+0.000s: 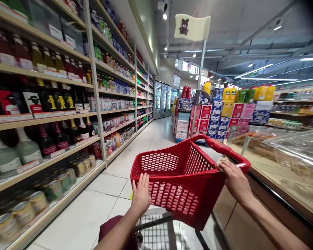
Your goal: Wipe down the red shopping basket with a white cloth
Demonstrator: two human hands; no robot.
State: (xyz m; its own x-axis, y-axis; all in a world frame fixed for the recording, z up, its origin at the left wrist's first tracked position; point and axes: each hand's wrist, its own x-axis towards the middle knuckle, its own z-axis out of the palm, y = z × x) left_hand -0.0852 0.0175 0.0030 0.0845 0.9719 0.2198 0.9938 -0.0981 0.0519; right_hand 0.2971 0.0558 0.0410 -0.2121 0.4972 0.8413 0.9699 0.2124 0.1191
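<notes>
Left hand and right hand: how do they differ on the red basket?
The left hand lies flat, fingers straight, against the perforated wall of the red basket; the right hand curls over its top rim. The left hand sits lower than the right hand. Both touch it.

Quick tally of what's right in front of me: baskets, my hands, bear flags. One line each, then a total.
Basket: 1, red
Hands: 2, left hand flat on its side, right hand on its rim
Flag: 1, with a bear
Total: 4
</notes>
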